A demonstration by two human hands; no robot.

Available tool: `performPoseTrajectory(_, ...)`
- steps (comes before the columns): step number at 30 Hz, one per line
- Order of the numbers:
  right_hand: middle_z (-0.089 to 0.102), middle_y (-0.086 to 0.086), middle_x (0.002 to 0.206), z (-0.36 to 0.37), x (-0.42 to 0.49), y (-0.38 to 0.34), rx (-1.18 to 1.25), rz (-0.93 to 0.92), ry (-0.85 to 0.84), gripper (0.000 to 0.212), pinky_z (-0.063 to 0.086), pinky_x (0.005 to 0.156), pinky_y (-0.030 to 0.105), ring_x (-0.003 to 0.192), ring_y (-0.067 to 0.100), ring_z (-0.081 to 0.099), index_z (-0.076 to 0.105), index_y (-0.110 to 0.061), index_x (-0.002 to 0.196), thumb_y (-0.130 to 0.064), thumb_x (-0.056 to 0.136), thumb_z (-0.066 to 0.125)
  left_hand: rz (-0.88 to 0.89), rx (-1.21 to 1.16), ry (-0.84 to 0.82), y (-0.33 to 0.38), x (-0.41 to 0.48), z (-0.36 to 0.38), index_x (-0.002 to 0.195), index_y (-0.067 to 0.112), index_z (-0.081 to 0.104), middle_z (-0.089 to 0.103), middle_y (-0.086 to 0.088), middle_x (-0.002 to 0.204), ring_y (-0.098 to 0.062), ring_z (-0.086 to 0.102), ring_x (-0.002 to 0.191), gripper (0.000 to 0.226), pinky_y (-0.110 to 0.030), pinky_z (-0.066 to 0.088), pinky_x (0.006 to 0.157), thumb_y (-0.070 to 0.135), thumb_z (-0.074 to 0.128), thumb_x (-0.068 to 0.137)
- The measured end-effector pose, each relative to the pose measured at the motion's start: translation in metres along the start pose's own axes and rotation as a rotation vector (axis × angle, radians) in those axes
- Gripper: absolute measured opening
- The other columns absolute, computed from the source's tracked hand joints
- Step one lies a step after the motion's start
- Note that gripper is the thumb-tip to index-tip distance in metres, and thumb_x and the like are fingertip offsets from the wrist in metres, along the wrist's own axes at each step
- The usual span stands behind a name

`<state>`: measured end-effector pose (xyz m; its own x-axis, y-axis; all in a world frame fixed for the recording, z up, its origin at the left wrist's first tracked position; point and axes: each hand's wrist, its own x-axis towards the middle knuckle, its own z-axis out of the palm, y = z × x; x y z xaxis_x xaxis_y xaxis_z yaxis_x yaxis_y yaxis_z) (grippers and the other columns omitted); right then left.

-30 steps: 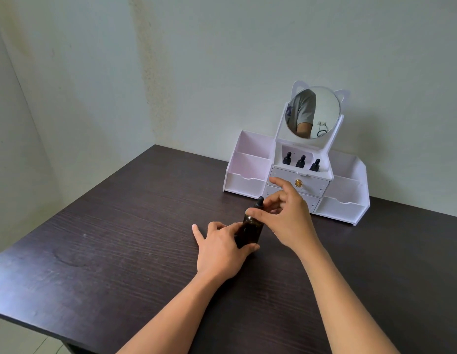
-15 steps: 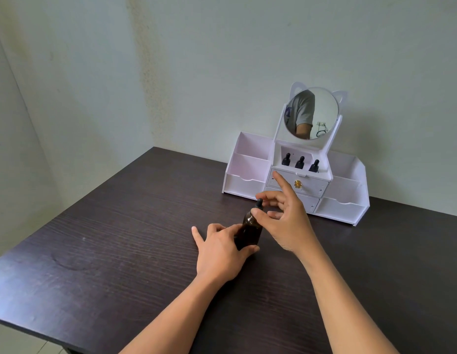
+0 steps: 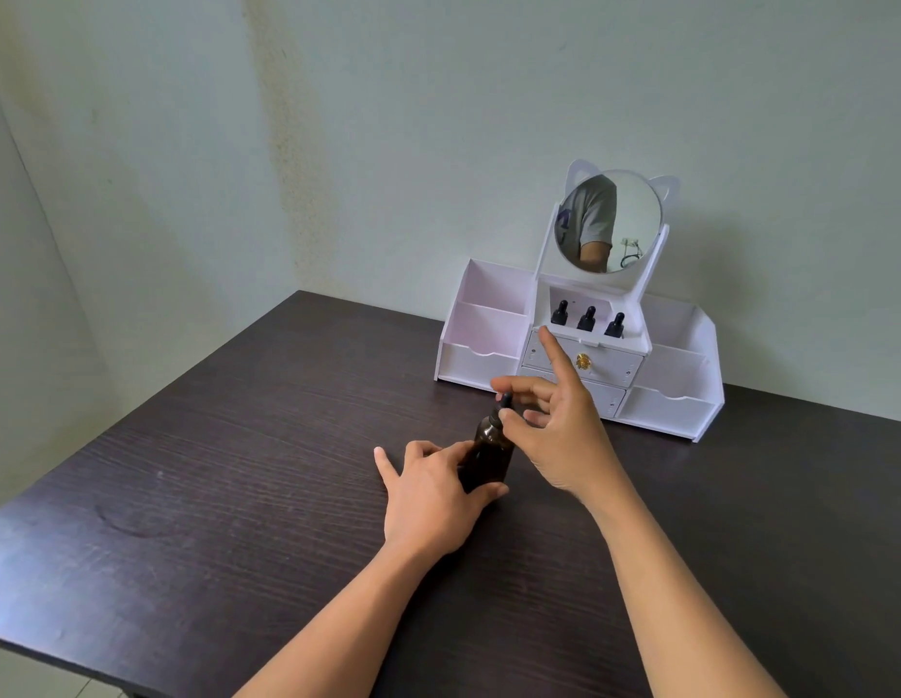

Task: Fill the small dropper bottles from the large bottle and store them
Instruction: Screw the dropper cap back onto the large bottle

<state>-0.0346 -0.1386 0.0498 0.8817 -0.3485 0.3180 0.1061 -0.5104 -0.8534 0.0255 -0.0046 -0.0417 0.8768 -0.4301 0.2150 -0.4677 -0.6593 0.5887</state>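
Head view, your left hand [image 3: 428,501]: wraps the large bottle [image 3: 491,453], one finger splayed on the table [image 3: 211,496]
Your right hand [image 3: 559,435]: pinches the dropper cap [image 3: 504,403] atop it, index finger straight up
Small dropper bottles [image 3: 587,319]: three, beyond your right hand, in the organizer [image 3: 489,340]

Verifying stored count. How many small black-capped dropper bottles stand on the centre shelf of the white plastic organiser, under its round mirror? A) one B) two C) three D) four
C: three small black-capped dropper bottles stand side by side on the centre shelf of the white plastic organiser, below the round mirror.
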Motion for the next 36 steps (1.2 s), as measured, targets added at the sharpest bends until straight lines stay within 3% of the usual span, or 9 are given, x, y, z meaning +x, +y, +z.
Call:
performPoseTrajectory(2, 0.075, -0.01, 0.098, 0.002, 0.0, 0.001, -0.013, 0.007, 0.017, 0.094, 0.051, 0.094, 0.031, 0.08, -0.004, 0.065, 0.016, -0.035, 0.156, -0.007, 0.086, 0.073, 0.0, -0.003, 0.002, 0.001, -0.001, 0.0, 0.135, 0.045, 0.049, 0.061, 0.014, 0.12, -0.006, 0.03, 0.133, 0.064, -0.062, -0.012, 0.115, 0.075, 0.056, 0.078)
performPoseTrajectory(7, 0.07, -0.009, 0.093, 0.004, -0.004, 0.006, -0.06, 0.03, 0.115, 0.098, 0.043, 0.082, 0.013, 0.092, 0.002, 0.065, 0.027, -0.035, 0.152, -0.028, 0.074, 0.086, -0.01, -0.006, -0.01, 0.002, -0.002, 0.001, 0.134, 0.047, 0.049, 0.061, 0.013, 0.12, -0.007, 0.03, 0.134, 0.063, -0.061, -0.013, 0.115, 0.075, 0.056, 0.078)
performPoseTrajectory(12, 0.071, -0.013, 0.117, -0.001, -0.004, 0.004, 0.079, 0.026, -0.045, 0.093, 0.043, 0.11, 0.041, 0.114, 0.004, 0.064, 0.014, -0.036, 0.156, -0.005, 0.088, 0.07, -0.006, -0.01, 0.002, 0.002, -0.001, -0.002, 0.134, 0.046, 0.049, 0.062, 0.015, 0.116, -0.006, 0.03, 0.132, 0.063, -0.062, -0.011, 0.116, 0.074, 0.057, 0.078)
performPoseTrajectory(15, 0.076, -0.009, 0.104, 0.001, -0.002, 0.005, 0.088, 0.037, -0.028, 0.091, 0.05, 0.104, 0.042, 0.103, 0.008, 0.069, 0.019, -0.032, 0.156, -0.003, 0.087, 0.072, -0.005, -0.006, 0.001, 0.005, -0.002, -0.004, 0.134, 0.045, 0.05, 0.061, 0.015, 0.118, -0.007, 0.03, 0.132, 0.061, -0.062, -0.011, 0.116, 0.072, 0.057, 0.079)
performPoseTrajectory(19, 0.072, -0.009, 0.091, 0.007, -0.005, 0.005, -0.027, 0.034, 0.103, 0.096, 0.054, 0.097, 0.035, 0.092, 0.003, 0.067, 0.033, -0.032, 0.152, -0.025, 0.073, 0.087, -0.008, -0.008, -0.006, 0.006, -0.005, -0.004, 0.135, 0.044, 0.049, 0.061, 0.015, 0.12, -0.007, 0.03, 0.133, 0.063, -0.062, -0.011, 0.115, 0.072, 0.058, 0.08)
performPoseTrajectory(21, 0.072, -0.013, 0.102, 0.007, -0.005, 0.004, -0.023, 0.033, 0.072, 0.096, 0.05, 0.102, 0.034, 0.102, 0.0, 0.064, 0.027, -0.034, 0.154, -0.027, 0.077, 0.084, -0.009, -0.007, -0.012, 0.006, -0.005, -0.004, 0.136, 0.044, 0.048, 0.06, 0.014, 0.121, -0.007, 0.03, 0.134, 0.063, -0.062, -0.012, 0.116, 0.071, 0.058, 0.08)
performPoseTrajectory(25, 0.064, -0.015, 0.132, -0.004, -0.002, 0.001, 0.129, 0.051, -0.108, 0.084, 0.037, 0.116, 0.047, 0.128, 0.005, 0.055, 0.014, -0.037, 0.156, -0.003, 0.094, 0.061, -0.001, 0.0, -0.002, 0.008, -0.003, -0.007, 0.136, 0.042, 0.049, 0.06, 0.013, 0.122, -0.008, 0.03, 0.134, 0.064, -0.062, -0.01, 0.116, 0.071, 0.059, 0.08)
performPoseTrajectory(28, 0.069, -0.013, 0.124, -0.006, -0.001, -0.003, 0.105, 0.06, -0.164, 0.077, 0.042, 0.112, 0.037, 0.121, 0.004, 0.061, 0.016, -0.03, 0.156, 0.003, 0.098, 0.053, -0.01, 0.004, -0.003, 0.006, -0.004, -0.006, 0.136, 0.042, 0.049, 0.06, 0.011, 0.121, -0.008, 0.03, 0.135, 0.065, -0.062, -0.011, 0.116, 0.071, 0.059, 0.079)
performPoseTrajectory(36, 0.077, -0.012, 0.095, 0.001, 0.001, -0.003, 0.037, 0.003, -0.015, 0.086, 0.051, 0.103, 0.036, 0.097, 0.006, 0.071, 0.029, -0.027, 0.153, -0.009, 0.084, 0.077, -0.01, 0.004, -0.002, 0.005, -0.003, -0.005, 0.132, 0.04, 0.052, 0.06, 0.012, 0.121, -0.009, 0.031, 0.134, 0.062, -0.062, -0.01, 0.116, 0.072, 0.06, 0.079)
